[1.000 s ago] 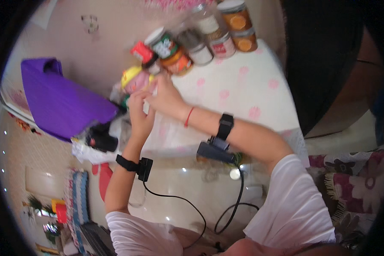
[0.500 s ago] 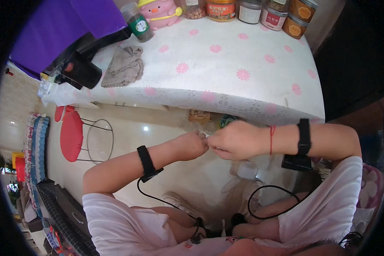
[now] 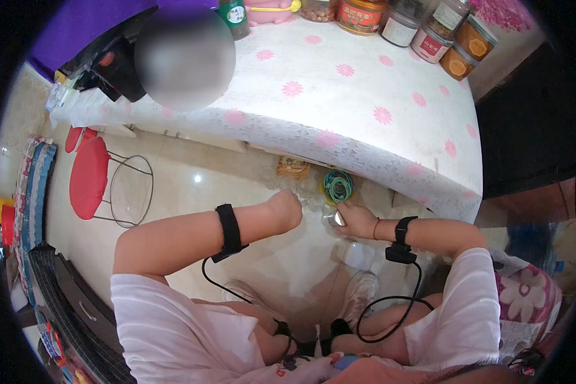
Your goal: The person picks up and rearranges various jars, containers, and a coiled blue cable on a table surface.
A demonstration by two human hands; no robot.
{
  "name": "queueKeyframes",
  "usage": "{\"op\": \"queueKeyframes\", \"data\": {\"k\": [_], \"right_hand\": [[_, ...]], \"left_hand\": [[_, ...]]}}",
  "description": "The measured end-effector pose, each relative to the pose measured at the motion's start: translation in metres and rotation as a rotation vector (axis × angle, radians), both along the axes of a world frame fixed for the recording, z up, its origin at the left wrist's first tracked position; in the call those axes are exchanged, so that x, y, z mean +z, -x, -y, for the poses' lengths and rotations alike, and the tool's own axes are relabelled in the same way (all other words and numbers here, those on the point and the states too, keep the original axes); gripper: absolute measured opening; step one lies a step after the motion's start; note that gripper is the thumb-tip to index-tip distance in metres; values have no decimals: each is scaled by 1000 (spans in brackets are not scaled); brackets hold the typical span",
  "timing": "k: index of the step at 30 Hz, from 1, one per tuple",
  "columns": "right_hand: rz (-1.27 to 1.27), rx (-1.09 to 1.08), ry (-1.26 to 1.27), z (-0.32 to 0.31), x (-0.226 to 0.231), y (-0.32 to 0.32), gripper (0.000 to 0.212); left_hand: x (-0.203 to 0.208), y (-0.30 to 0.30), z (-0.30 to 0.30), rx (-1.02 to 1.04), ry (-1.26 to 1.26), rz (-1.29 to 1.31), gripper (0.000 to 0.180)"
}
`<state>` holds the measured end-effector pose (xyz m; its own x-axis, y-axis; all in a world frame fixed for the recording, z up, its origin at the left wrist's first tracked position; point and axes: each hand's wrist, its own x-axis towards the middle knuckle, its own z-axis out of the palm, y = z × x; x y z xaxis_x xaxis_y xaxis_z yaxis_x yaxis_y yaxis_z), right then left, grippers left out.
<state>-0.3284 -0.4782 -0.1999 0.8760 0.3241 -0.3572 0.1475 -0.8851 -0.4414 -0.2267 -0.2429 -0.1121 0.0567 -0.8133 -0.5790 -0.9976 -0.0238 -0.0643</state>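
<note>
Curled into a fist, the left hand [image 3: 285, 211] hangs over the tiled floor [image 3: 192, 198], its palm side hidden, so whatever it might hold cannot be told. To its right, the right hand [image 3: 358, 221] extends its fingers toward a small shiny round object [image 3: 338, 219], which lies at the fingertips in front of the table [image 3: 365, 96]; whether they grip it is unclear. Just beyond sits a coil of green cord [image 3: 337, 187], with a brown package [image 3: 292, 168] to its left. Nearer the person's shoes is a clear tub [image 3: 357, 254].
</note>
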Motion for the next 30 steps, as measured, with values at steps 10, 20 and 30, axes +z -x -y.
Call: {"op": "queueKeyframes", "data": {"k": [10,20,30], "right_hand": [[-144,-114,-472,7,82,-18,52],[-6,-193,-1042,-1,193,-2,61],[680,-357,-1140,32,258,-51,28]], "left_hand": [[23,-13,-13,483,243,-429,51],[95,7,22,657,453,-1192,54],[175,-16,83,676,1254,-1140,44]]}}
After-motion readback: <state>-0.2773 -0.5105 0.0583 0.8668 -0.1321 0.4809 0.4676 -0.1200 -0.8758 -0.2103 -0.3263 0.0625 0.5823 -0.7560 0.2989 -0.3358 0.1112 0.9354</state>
